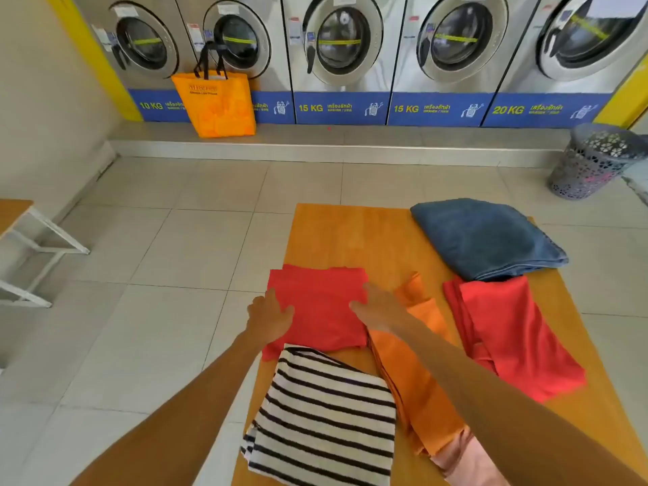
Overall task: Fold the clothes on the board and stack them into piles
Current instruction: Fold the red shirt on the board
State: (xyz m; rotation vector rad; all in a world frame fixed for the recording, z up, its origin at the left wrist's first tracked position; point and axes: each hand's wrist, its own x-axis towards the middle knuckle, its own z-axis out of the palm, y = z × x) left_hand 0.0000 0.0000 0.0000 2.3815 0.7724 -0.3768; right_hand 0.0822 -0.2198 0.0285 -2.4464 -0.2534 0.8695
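Observation:
A folded red garment (321,303) lies on the left part of the orange board (350,236). My left hand (270,319) rests flat on its left edge, fingers apart. On its right edge my right hand (377,306) lies flat too. A black-and-white striped garment (326,419) sits folded just in front of it. An orange garment (417,380) lies loosely beside them under my right forearm, with a pink piece (463,457) at its near end. Another red garment (508,331) is spread at the right. A folded blue towel (487,236) sits at the far right.
The board lies on a tiled floor. A row of washing machines (343,43) stands on a raised step ahead, with an orange tote bag (215,103) on it. A grey laundry basket (592,163) is at the far right, a white-framed table (24,247) at the left.

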